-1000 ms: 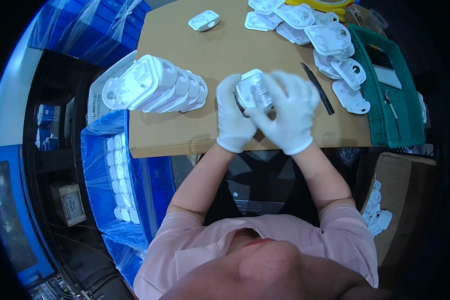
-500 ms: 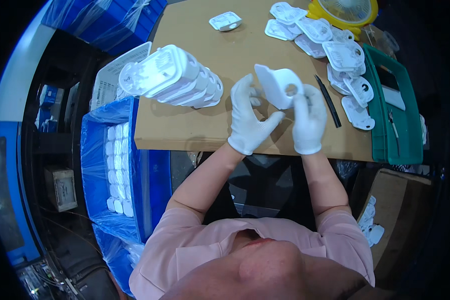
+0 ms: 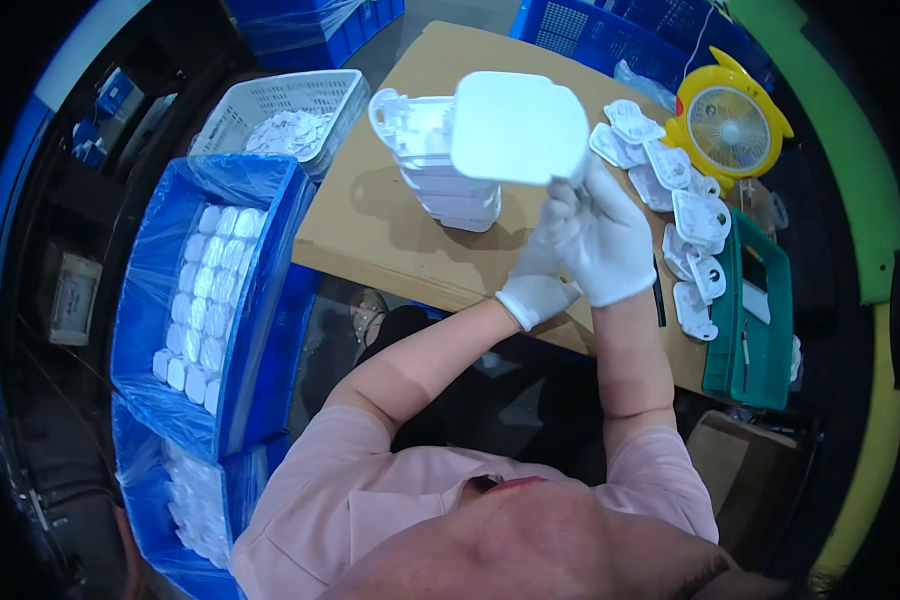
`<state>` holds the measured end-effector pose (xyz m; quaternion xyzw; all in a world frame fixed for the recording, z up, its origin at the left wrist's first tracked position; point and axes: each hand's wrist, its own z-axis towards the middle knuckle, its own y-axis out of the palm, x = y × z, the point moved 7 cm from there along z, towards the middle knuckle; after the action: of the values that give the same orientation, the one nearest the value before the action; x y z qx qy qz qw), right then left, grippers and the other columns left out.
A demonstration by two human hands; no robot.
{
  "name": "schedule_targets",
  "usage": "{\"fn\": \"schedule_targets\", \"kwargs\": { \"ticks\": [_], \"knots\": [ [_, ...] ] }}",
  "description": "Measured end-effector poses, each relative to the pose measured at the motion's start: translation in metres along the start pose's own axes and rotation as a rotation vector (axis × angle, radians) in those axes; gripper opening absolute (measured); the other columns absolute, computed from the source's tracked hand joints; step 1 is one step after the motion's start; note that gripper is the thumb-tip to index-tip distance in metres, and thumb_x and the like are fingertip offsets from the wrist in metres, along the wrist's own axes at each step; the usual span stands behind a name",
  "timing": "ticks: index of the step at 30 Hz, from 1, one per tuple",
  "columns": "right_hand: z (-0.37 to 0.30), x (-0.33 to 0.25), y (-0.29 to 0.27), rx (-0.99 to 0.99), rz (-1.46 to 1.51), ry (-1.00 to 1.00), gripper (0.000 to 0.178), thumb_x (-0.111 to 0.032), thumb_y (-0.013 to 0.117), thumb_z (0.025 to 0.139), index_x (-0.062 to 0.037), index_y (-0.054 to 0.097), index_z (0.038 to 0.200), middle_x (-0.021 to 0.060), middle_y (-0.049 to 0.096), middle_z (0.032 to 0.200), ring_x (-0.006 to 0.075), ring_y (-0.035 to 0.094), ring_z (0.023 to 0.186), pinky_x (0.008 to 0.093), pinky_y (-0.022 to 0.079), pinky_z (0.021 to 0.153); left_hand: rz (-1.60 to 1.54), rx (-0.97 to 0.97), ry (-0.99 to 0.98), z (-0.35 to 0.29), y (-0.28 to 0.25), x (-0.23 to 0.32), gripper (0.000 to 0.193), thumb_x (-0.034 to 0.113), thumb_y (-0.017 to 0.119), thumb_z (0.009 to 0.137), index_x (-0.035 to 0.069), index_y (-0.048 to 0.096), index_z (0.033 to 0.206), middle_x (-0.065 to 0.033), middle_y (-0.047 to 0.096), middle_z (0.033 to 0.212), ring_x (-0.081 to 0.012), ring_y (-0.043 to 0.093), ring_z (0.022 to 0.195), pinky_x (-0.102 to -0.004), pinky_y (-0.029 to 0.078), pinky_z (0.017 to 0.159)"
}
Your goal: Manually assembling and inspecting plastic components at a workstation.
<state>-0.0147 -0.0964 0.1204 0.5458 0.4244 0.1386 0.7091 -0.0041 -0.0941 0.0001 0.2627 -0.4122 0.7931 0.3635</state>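
A white plastic cover (image 3: 518,128) with rounded corners is raised over the table, its smooth flat face toward me. My right hand (image 3: 615,240), in a white glove, grips it by its lower right edge. Just left of that wrist is my left hand (image 3: 538,288), also gloved; its fingers are mostly hidden behind the right hand, so its grip does not show. Partly behind the cover stands a tall stack of similar white parts (image 3: 450,200). Several loose white parts (image 3: 700,218) lie overlapped in a row on the right.
The brown table (image 3: 380,235) carries a yellow fan (image 3: 728,130), a green tray (image 3: 725,370) with tools, and a dark thin tool (image 3: 660,300). On the left are a white basket (image 3: 345,100) of small pieces and a blue lined crate (image 3: 150,240) of white parts.
The cover has gone up and left and turned its flat face to me. My left hand has moved from beside it to below, behind my right hand. The whole view has shifted.
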Motion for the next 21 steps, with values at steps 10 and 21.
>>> {"fn": "schedule_targets", "kwargs": {
  "ticks": [10,21],
  "knots": [
    [0.054,0.027,0.013,0.129,-0.170,0.073,0.036,-0.021,0.050,0.099,0.0029,0.048,0.126,0.0162,0.060,0.112,0.0237,0.066,0.094,0.0275,0.060,0.069,-0.134,-0.027,0.071,-0.003,0.002,0.007,0.061,0.032,0.062,0.083,0.002,0.044,0.133,-0.0230,0.050,0.130,-0.0397,0.045,0.123,-0.0454,0.036,0.103],
    [0.052,0.016,-0.001,0.292,-0.464,0.075,0.019,-0.023,0.055,0.098,-0.0078,0.058,0.108,0.0045,0.065,0.092,0.0121,0.065,0.075,0.0229,0.056,0.062,-0.254,-0.143,-0.082,0.002,0.003,0.004,0.067,0.029,0.063,0.081,0.002,0.040,0.137,-0.0228,0.039,0.140,-0.0390,0.039,0.128,-0.0446,0.033,0.108]
  ]
}}
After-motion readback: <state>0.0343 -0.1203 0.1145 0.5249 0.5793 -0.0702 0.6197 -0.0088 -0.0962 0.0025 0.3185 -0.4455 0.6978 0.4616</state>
